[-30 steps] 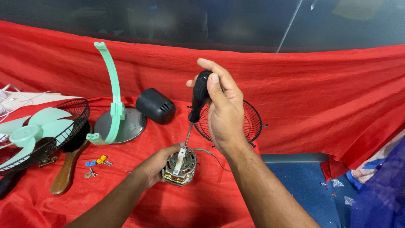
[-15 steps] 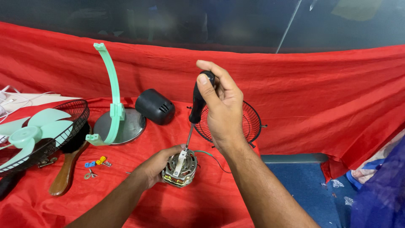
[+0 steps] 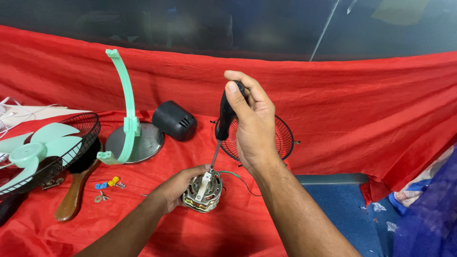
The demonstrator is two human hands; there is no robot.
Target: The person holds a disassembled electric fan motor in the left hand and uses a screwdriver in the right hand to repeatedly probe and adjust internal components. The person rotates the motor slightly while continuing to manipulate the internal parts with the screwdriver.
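A small metal fan motor (image 3: 203, 192) with copper windings lies on the red cloth (image 3: 157, 223). My left hand (image 3: 176, 188) grips its left side. My right hand (image 3: 252, 124) is closed around the black handle of a screwdriver (image 3: 223, 116), held nearly upright. The screwdriver's thin shaft runs down and its tip meets the top of the motor. A green wire (image 3: 238, 176) trails from the motor to the right.
Left: a black wire fan guard (image 3: 71, 157) holding mint-green blades (image 3: 35, 147), a wooden-handled brush (image 3: 74, 190), small coloured connectors and screws (image 3: 107, 185). Behind: a round metal base (image 3: 145, 145) with a mint-green curved arm (image 3: 124, 95), a black motor cover (image 3: 173, 120), another round guard (image 3: 281, 138).
My right hand and the screwdriver have shifted very slightly; the thumb now sits on top of the handle. The motor and my left hand stay put.
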